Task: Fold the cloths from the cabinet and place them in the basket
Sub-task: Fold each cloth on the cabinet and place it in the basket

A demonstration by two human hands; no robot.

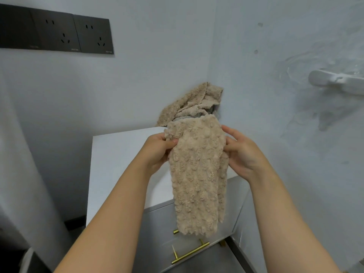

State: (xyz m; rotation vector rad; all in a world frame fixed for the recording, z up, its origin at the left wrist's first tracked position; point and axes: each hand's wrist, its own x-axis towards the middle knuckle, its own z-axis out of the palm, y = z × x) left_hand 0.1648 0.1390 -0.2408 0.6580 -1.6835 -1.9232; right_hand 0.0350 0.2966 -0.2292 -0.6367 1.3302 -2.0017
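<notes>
Here, 2 hands hold a beige cloth up in front of the white cabinet. The left hand pinches its upper left edge, thumb on the front; the right hand grips the upper right edge, fingers curled. The cloth hangs folded lengthwise over the brass handles. Behind, more beige cloths lie heaped on the cabinet top in the corner.

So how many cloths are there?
2 for certain: the held cloth, pinched by left hand and right hand; the crumpled cloth on the cabinet, back corner. Grey scrap beneath may be another.
</notes>
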